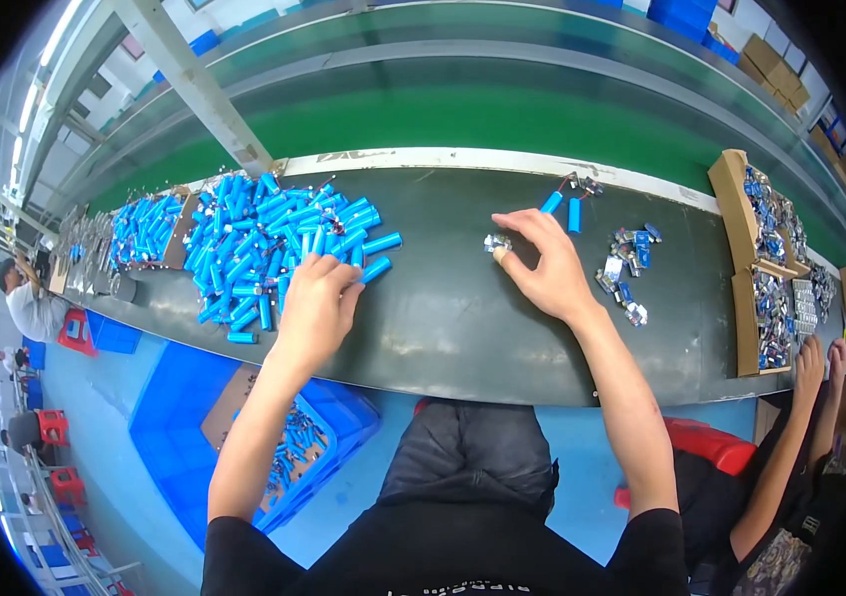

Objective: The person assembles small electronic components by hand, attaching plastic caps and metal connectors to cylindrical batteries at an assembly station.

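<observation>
Batteries, blue and tube-shaped, lie in a big loose heap [239,243] between ten and eleven o'clock from you, with twelve straight ahead across the dark table [443,308]. Your left hand [319,303] rests at the heap's near right edge, fingers curled narrowly downward; their tips are partly hidden, so whether they grip a battery cannot be told. One loose battery [375,269] lies just beside that thumb.

Near twelve o'clock, your right hand [550,273] reaches in with thumb and forefinger slightly apart, forming a loose curve. A small silvery part [495,242] sits at the thumb tip; whether it is held or lies on the table cannot be told.

At one o'clock, just beyond that hand, are two blue batteries [575,216] with wires. Between one and two is a scatter of little circuit boards [614,266]. Cardboard boxes [731,204] filled with similar small parts stand at two o'clock.

Close to three o'clock, a co-worker's hands [809,364] are at the table edge. Below the table at nine sits a blue bin [169,402] containing cardboard and small blue pieces. Beyond the table at twelve runs a green surface [502,124].
</observation>
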